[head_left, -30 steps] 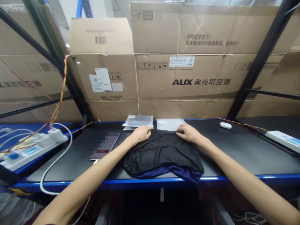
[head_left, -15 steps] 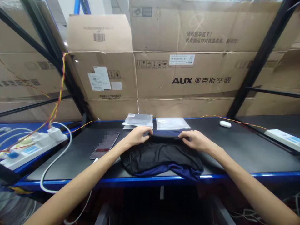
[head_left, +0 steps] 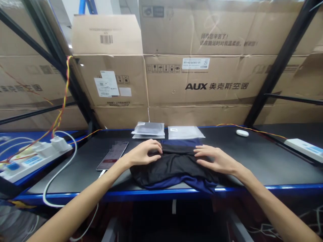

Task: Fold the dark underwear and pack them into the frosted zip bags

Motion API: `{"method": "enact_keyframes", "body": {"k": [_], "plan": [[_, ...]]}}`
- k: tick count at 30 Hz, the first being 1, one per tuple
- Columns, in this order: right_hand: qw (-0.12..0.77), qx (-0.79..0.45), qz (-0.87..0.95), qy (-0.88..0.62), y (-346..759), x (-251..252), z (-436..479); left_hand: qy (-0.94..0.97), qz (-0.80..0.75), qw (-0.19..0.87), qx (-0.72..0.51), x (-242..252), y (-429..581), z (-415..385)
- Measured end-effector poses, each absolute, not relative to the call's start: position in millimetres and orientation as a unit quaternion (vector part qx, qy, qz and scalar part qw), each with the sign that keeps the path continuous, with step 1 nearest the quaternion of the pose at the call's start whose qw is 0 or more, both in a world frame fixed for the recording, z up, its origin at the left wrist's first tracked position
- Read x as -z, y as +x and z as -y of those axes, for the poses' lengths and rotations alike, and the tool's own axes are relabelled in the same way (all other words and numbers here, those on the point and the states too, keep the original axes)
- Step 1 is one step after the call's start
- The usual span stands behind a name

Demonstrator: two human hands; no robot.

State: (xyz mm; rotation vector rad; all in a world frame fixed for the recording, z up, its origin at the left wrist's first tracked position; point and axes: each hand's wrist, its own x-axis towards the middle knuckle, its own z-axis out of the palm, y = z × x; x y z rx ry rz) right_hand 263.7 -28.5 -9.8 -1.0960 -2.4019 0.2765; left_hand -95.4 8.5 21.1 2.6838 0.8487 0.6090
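A black garment with navy blue fabric showing along its near and far edges lies bunched on the black tabletop. The cloth is stretchy and creased; its exact kind cannot be made out. My left hand rests at its upper left side, thumb and fingers apart around a bit of air. On the upper right side lies my right hand, fingers stretched out over the black cloth. Both hands touch or hover just over the fabric, with no pinch visible.
Behind the garment lie clear-bagged packets and another packet. A phone on a white cable sits left. Power strips stand at both sides, and a small white case lies right. Cardboard walls the back.
Both hands have let go of the garment's far edge and opened, shifting slightly toward me. The black far band now lies flatter, with navy showing behind it.
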Motion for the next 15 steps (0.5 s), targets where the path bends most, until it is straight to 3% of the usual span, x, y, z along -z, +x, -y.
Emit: {"method": "enact_keyframes", "body": {"k": [6,10,15], "plan": [[0.205,-0.211,0.874,-0.385,268,-3,61,0.916,-0.289,0.277,-0.028,-36,-107,13],[0.182,-0.208,0.867,-0.415,269,-3,67,0.912,-0.294,0.287,-0.016,-39,-109,19],[0.219,-0.194,0.86,-0.418,267,-1,66,0.914,-0.292,0.28,-0.036,-40,-110,20]]}}
